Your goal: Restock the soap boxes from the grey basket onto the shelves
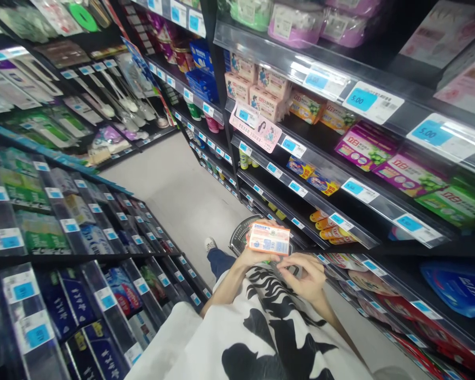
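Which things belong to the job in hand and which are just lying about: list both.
In the job:
- orange-and-white box, held in the left hand
- right hand, close to the box
- probably the black basket, partly hidden behind them

Just lying about, on shelves:
- pink boxes
- purple boxes
- orange containers

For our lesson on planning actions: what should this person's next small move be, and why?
Probably lower the orange-and-white printed box into the black shopping basket: the left hand holds the box, and the basket shows just beyond it. The right hand, fingers curled, is close by and could help steady it.
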Available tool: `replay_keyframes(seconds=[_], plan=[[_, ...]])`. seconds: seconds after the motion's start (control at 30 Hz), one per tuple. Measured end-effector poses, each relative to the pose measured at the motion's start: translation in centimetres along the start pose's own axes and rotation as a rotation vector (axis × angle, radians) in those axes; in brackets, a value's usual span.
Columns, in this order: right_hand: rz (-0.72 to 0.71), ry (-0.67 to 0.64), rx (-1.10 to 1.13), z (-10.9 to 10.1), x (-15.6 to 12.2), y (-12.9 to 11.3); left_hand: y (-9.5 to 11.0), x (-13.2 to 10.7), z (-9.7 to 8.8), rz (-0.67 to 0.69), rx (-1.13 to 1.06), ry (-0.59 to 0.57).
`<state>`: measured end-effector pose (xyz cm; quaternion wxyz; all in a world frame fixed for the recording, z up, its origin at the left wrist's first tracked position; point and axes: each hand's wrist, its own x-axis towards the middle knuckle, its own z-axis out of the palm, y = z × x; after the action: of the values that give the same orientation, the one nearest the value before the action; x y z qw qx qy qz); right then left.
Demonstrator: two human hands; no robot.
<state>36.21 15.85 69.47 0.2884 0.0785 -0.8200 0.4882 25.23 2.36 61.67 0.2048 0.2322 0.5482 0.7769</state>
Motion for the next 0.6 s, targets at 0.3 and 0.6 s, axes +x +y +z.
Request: replay_keyframes(seconds=[0.3, 0.6], plan=[[0.434, -0.182, -0.235, 0.1, -0.9, 1.8, 5.7, 0.5, 1.2, 0.211, 0.901, -0.171], [0.623, -0.022, -0.001, 0.6, -4.1, 3.0, 8.0, 0.5, 1.4, 0.206, 1.086, -0.472]])
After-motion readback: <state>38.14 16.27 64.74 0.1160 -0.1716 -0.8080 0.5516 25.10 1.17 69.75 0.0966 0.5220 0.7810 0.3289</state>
